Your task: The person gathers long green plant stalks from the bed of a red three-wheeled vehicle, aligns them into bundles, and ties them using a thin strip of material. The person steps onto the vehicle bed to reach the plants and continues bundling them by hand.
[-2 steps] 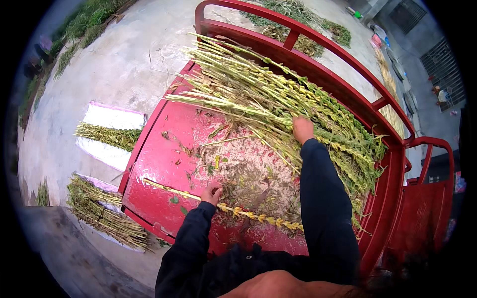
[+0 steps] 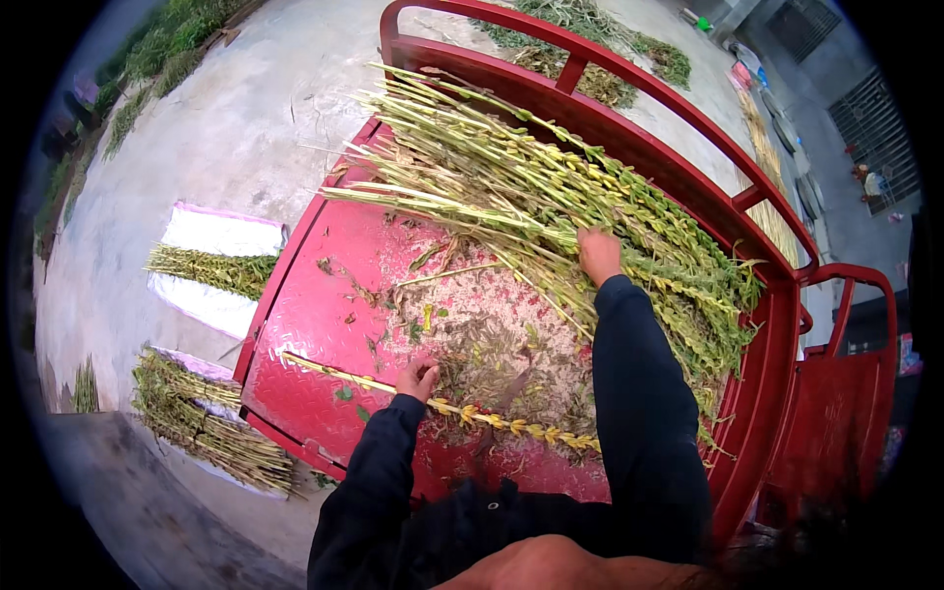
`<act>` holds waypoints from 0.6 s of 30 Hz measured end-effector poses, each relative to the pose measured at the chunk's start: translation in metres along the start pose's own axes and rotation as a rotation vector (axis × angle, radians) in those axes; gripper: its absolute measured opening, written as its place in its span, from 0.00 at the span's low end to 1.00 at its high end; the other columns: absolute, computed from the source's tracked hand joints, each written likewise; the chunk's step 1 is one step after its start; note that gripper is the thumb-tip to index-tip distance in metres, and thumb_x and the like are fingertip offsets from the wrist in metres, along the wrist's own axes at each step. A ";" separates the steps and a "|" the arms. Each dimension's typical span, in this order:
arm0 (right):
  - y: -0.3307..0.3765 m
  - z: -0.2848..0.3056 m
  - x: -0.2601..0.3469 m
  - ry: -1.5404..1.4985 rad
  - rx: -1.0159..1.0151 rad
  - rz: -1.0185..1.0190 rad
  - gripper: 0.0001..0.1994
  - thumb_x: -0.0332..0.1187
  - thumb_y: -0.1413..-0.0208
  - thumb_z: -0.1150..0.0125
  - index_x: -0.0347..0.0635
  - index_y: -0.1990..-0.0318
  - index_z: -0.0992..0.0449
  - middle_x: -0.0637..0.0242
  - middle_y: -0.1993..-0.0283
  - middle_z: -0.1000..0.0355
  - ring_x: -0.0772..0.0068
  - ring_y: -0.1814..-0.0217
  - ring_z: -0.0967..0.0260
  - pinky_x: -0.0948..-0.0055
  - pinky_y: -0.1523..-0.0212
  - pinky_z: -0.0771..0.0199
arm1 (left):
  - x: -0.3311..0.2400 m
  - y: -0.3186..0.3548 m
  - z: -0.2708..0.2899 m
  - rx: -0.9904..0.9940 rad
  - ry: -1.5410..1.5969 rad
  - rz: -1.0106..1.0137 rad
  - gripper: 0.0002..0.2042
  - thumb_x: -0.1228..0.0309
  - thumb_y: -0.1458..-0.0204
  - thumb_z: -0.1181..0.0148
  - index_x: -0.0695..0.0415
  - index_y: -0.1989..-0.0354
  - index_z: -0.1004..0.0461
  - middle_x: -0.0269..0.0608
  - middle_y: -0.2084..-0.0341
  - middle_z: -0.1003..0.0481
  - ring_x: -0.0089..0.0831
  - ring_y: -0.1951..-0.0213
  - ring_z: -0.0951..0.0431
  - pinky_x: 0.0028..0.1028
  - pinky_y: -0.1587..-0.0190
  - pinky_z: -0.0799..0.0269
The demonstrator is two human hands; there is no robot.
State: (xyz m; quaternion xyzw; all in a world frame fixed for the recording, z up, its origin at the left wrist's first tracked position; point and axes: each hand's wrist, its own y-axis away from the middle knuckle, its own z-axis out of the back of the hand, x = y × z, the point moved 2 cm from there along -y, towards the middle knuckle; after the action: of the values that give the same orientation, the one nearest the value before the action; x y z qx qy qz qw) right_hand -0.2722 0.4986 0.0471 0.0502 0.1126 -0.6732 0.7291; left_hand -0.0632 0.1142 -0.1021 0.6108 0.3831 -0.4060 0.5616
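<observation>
A large heap of cut sesame stalks (image 2: pixel 492 167), pale stems to the left and green-yellow pods to the right, lies across the red metal cargo bed (image 2: pixel 295 305). My right hand (image 2: pixel 598 258) reaches onto its near side, fingers closed around stems there. One single sesame stalk (image 2: pixel 511 425) with yellowing pods lies across the near part of the bed, passing beneath my left wrist. My left hand (image 2: pixel 419 378) hovers over that stalk, fingers curled into a pinch; whatever they hold, if anything, is too small to make out.
Pale seeds and chaff (image 2: pixel 472 305) with dry leaves cover the middle of the bed. A red rail (image 2: pixel 669 98) bounds its far and right sides. Tied stalk bundles (image 2: pixel 211 423) lie on white sheets (image 2: pixel 221 231) on the concrete at left. Green plant piles (image 2: pixel 590 34) lie beyond the rail.
Both hands keep nearly the same places and grips. The whole view has shifted very slightly; the stalks look unmoved.
</observation>
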 end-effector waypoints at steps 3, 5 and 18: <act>0.040 0.048 0.008 0.012 -0.121 0.086 0.06 0.29 0.59 0.45 0.45 0.70 0.32 0.64 0.73 0.31 0.61 0.67 0.32 0.60 0.69 0.35 | -0.030 -0.005 0.001 0.043 0.200 -0.062 0.10 0.77 0.51 0.43 0.62 0.60 0.30 0.36 0.69 0.26 0.23 0.67 0.26 0.22 0.66 0.29; 0.073 0.066 0.008 0.003 -0.199 0.085 0.08 0.29 0.57 0.47 0.46 0.65 0.30 0.66 0.73 0.32 0.64 0.67 0.34 0.63 0.69 0.39 | -0.075 -0.003 -0.007 0.042 0.278 -0.065 0.21 0.76 0.51 0.43 0.59 0.48 0.38 0.42 0.53 0.31 0.28 0.57 0.28 0.25 0.60 0.28; 0.298 0.138 0.092 -0.357 -0.316 -0.383 0.29 0.33 0.59 0.35 0.45 0.47 0.37 0.54 0.45 0.46 0.54 0.42 0.46 0.60 0.49 0.39 | -0.201 0.128 -0.030 0.391 0.792 -0.385 0.15 0.56 0.46 0.51 0.52 0.55 0.33 0.48 0.49 0.34 0.50 0.44 0.38 0.47 0.41 0.44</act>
State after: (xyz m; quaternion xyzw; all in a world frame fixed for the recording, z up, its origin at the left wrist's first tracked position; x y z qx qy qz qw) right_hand 0.0433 0.4051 0.1362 -0.2051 0.0932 -0.7708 0.5960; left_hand -0.0183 0.1324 0.1335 0.7306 0.5901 -0.3030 0.1618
